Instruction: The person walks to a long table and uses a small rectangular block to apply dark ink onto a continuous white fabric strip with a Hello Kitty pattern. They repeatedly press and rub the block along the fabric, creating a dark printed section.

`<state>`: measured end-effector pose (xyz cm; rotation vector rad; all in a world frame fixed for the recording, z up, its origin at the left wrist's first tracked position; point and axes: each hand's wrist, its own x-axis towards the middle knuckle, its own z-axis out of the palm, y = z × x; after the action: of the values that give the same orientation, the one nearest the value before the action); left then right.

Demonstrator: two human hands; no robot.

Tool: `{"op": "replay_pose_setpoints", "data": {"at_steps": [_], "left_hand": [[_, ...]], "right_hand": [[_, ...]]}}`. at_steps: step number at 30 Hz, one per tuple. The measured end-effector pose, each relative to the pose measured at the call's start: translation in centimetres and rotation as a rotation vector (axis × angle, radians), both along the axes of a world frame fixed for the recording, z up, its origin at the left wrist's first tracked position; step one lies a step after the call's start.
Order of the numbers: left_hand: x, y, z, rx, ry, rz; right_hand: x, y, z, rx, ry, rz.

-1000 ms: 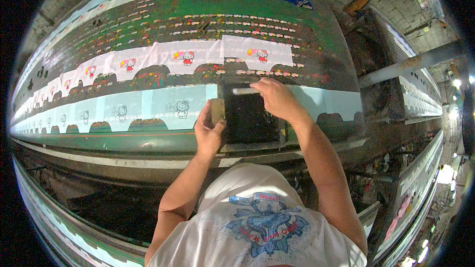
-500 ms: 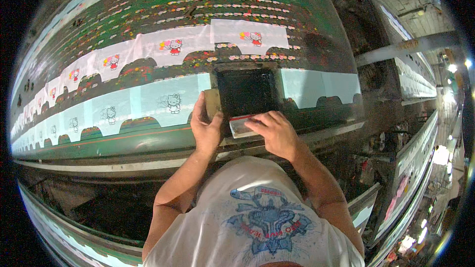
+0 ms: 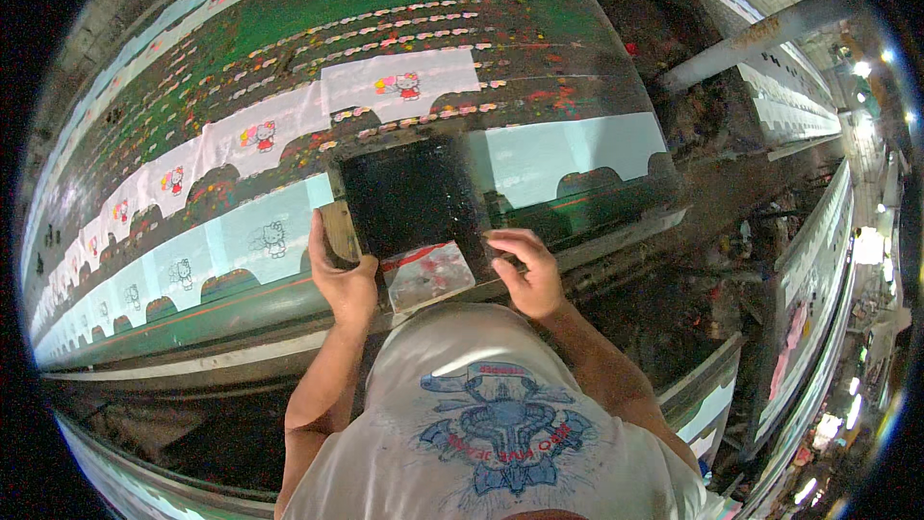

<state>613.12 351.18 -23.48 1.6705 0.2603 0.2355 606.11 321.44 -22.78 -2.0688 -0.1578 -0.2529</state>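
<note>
The left hand (image 3: 345,281) is closed around a tan wooden block (image 3: 339,229) at the left side of a dark rectangular frame with a black mesh panel (image 3: 404,195), which sits near the close edge of the long green bench (image 3: 217,295). The right hand (image 3: 531,277) is empty, thumb and fingers parted, its fingertips just beside the frame's right border; whether they touch it I cannot tell. A flat pale, see-through blade with a red strip (image 3: 430,279) lies at the near end of the frame, between the two hands. Pale-blue cloth pieces with dark outline figures (image 3: 228,239) run to the left of the frame, and plain pale-blue cloth pieces (image 3: 568,156) lie to its right. To handle the frame well, I would hold it by both sides, keep it level so the loose blade does not slide off, and raise it clear rather than drag it across the cloth. Setting it down squarely, with even pressure from both hands, should keep the pieces flat and unsmeared.
</note>
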Motion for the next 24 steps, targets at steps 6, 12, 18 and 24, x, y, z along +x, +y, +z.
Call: {"op": "replay_pose_setpoints", "data": {"at_steps": [6, 12, 18, 24], "left_hand": [[0.2, -10.1, -0.1, 0.015, -0.114, -0.005], [0.5, -18.4, -1.6, -0.099, -0.032, -0.045], [0.5, -20.9, -1.7, -0.108, 0.006, -0.029], [0.9, -21.4, -1.1, -0.216, 0.094, -0.028]], "right_hand": [[-1.2, -9.6, -2.0, 0.119, 0.001, 0.025], [-0.5, -17.8, -0.6, -0.140, -0.091, 0.029], [1.3, -18.3, 1.7, -0.421, -0.199, 0.450], [3.9, -14.8, 4.0, -0.743, -0.190, 0.554]]}}
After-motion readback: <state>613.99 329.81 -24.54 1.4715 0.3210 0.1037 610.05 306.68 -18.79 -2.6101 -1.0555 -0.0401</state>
